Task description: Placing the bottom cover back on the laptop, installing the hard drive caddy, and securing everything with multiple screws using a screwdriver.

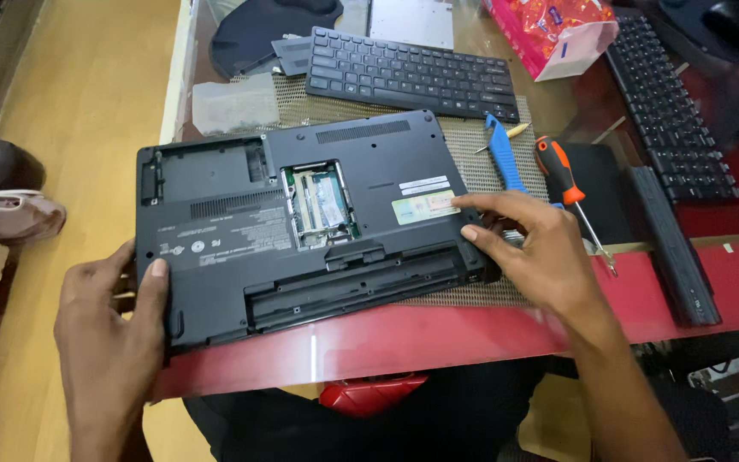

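A black laptop (241,248) lies upside down on a tan mesh mat (472,145), its bottom facing up. The memory cover is off and green memory boards (322,205) show in the middle bay. The battery bay along the near edge is open. My left hand (113,334) grips the laptop's near left corner, thumb on top. My right hand (528,248) rests on the right edge, index finger touching a pale sticker (425,207).
An orange-handled screwdriver (562,175) and a blue pry tool (500,150) lie right of the laptop. A loose black keyboard (412,73) sits behind it, a second keyboard (673,111) and a long black battery (673,248) to the right. The red table edge (438,334) runs close to me.
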